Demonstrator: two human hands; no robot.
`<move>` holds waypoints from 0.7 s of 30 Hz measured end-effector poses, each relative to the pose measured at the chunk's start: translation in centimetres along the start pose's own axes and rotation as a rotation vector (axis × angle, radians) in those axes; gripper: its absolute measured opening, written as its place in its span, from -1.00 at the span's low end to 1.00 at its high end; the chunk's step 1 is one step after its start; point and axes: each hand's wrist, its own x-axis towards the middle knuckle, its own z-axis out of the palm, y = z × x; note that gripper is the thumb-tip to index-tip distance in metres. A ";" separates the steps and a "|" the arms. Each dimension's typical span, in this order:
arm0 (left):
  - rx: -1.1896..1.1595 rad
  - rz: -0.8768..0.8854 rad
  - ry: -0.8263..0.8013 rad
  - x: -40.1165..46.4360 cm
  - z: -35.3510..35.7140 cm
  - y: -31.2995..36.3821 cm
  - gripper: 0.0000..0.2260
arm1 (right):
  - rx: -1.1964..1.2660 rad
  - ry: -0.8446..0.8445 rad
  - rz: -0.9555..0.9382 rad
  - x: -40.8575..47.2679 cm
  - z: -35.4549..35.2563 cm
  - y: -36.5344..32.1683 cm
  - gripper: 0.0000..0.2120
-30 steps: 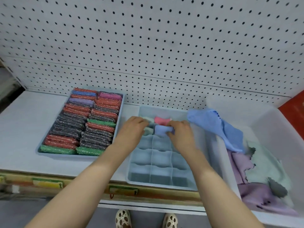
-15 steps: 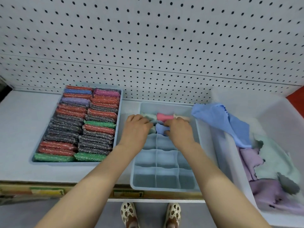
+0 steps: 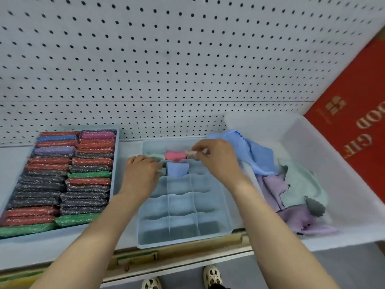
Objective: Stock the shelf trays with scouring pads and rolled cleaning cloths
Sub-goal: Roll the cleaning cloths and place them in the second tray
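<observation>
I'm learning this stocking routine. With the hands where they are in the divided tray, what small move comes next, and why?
Probably the right hand pushes the pale rolled cloth down into the back-right compartment of the divided tray. Its grip pinches that roll beside the pink roll, while the blue roll already sits seated and the left hand rests at the left compartments.
</observation>
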 end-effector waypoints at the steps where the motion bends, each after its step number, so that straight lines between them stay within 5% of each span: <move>1: -0.027 -0.019 0.028 0.2 -0.2 0.6 -0.80 | 0.038 0.078 0.013 -0.2 -2.1 0.8 -0.84; 5: -0.195 -0.010 0.117 2.1 -0.9 4.9 -0.80 | -0.084 0.221 0.142 0.8 -8.7 6.6 -0.78; 10: -0.344 -0.059 0.151 4.8 -1.4 11.4 -0.72 | -0.051 -0.169 0.289 4.2 -8.7 12.0 -0.59; 13: -0.402 -0.089 0.141 6.1 -1.8 14.1 -0.69 | 0.090 -0.168 0.213 5.4 -8.1 13.0 -0.92; 17: -0.498 -0.071 0.192 8.0 -2.5 16.6 -0.66 | 0.294 -0.081 0.064 6.2 -10.3 12.3 -0.89; 21: -0.640 -0.041 0.276 9.7 -5.4 19.0 -0.64 | 0.425 -0.187 -0.181 6.4 -14.0 9.3 -0.90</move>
